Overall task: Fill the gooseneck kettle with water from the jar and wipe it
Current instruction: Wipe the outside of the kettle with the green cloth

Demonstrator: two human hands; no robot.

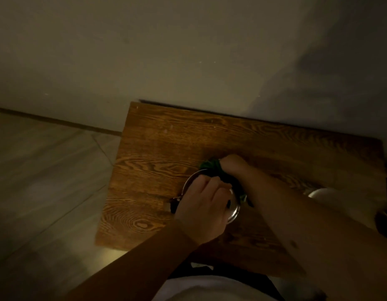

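A shiny steel gooseneck kettle [232, 210] stands near the middle of the wooden table [158, 148], mostly covered by my hands. My left hand [202, 205] rests on top of it, fingers closed over its lid area. My right hand [232, 162] grips a dark green cloth [212, 169] pressed against the kettle's far side. The kettle's dark handle part [174, 205] pokes out to the left. The scene is dim and the spout is hidden.
A pale rounded object, possibly the jar's lid or rim [323, 193], sits at the table's right edge, beside a dark object [385, 222]. The table stands against a wall [188, 51]; tiled floor [47, 170] lies to the left.
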